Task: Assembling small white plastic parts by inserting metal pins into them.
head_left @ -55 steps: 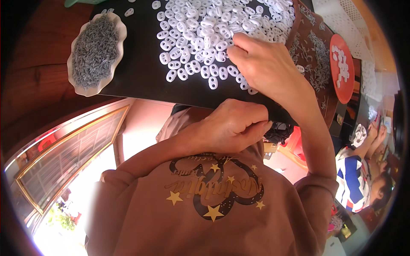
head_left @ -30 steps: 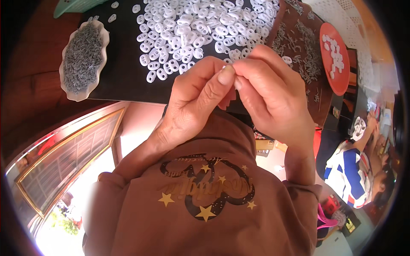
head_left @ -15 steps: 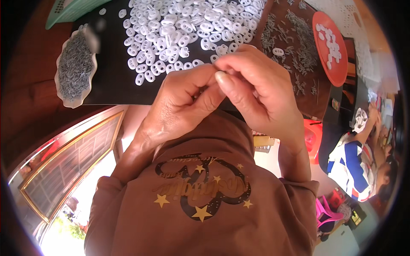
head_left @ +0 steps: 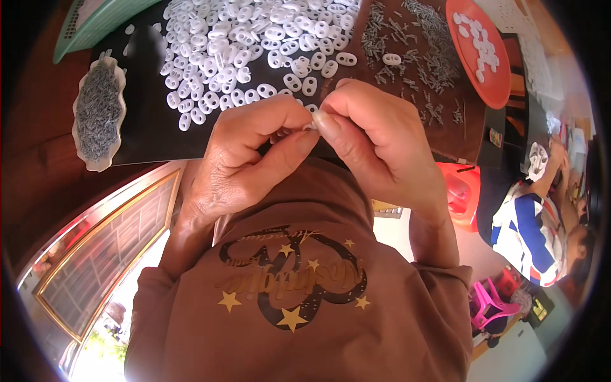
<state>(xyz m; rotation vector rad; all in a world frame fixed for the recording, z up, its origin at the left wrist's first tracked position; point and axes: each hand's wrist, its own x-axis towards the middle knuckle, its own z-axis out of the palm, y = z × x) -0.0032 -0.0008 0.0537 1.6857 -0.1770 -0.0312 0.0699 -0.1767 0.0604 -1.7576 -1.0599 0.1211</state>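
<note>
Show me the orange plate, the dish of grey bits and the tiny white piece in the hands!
orange plate (head_left: 484, 76), head view, bare lower part.
dish (head_left: 81, 159), head view, white rim near its lower end.
white piece (head_left: 310, 127), head view, the bit showing between the fingertips.

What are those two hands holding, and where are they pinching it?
A small white plastic piece, pinched at its edges between the fingertips of the left hand and right hand; mostly hidden.

The single head camera looked steeply down from above, close over both hands (head_left: 318, 153), facing the black mat (head_left: 153, 127) toward twelve o'clock (fisheye bending the edges), the person's brown shirt (head_left: 299, 305) at six o'clock.
</note>
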